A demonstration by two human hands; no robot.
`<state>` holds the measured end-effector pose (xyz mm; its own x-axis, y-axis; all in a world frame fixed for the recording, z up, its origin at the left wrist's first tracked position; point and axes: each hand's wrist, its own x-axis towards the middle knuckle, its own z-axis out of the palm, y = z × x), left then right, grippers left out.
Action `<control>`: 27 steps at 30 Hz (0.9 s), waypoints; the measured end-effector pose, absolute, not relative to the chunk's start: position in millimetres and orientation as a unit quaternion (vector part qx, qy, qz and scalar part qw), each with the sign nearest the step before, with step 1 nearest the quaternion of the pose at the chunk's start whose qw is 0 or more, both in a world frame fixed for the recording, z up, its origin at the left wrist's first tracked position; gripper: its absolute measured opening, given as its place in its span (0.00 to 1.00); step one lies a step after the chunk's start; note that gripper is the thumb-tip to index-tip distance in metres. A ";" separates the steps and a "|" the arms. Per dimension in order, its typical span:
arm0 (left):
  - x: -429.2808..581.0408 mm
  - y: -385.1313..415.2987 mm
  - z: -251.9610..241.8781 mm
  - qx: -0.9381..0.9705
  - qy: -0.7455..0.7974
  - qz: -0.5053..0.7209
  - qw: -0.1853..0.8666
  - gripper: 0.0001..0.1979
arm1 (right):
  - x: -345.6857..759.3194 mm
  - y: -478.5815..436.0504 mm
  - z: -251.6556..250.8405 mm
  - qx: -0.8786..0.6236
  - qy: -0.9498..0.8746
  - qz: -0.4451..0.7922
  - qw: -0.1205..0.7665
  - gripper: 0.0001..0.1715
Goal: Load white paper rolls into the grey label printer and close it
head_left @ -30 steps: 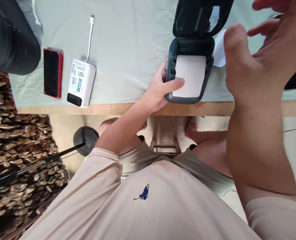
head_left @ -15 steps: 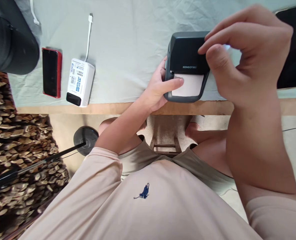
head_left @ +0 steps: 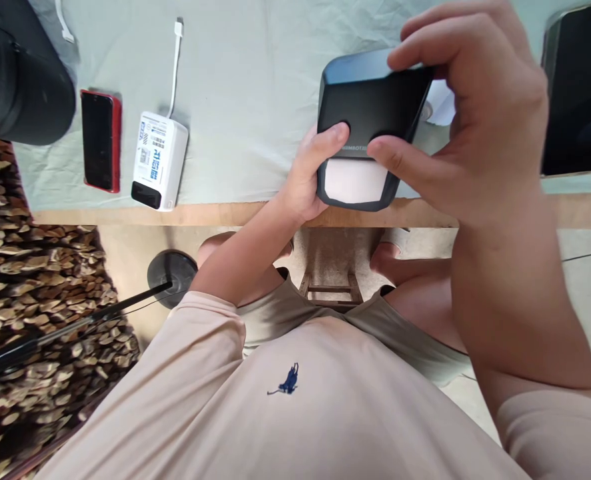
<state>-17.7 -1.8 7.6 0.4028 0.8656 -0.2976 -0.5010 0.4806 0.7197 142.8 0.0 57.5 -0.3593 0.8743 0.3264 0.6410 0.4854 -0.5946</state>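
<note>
A dark label printer (head_left: 370, 107) is held over the table's near edge, tilted, with a white label panel (head_left: 354, 180) showing at its lower end. My left hand (head_left: 310, 170) grips its left side, thumb on the dark cover and the other fingers hidden beneath. On the right, my right hand (head_left: 485, 100) clasps the printer too, its thumb by the cover's lower edge and its fingers over the far right corner. Behind the right hand, part of a white piece (head_left: 440, 103) shows on the cloth; I cannot make out what it is.
A red-cased phone (head_left: 100, 140) and a white power bank (head_left: 159, 160) with a short cable lie at the left. A black bag-like object (head_left: 20, 73) stands at the far left, a dark tablet-like screen (head_left: 580, 93) at the right. Stacked firewood (head_left: 50, 287) and a stand base (head_left: 172, 277) are below.
My right hand has come down and left onto the printer and taken hold of it. The printer has shifted slightly left and tilted; my left thumb has moved from the label panel to the cover.
</note>
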 end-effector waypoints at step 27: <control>-12.2 6.0 -5.0 0.167 0.358 0.499 0.771 0.12 | 151.0 4.1 49.3 -0.506 -0.773 0.265 0.276 0.38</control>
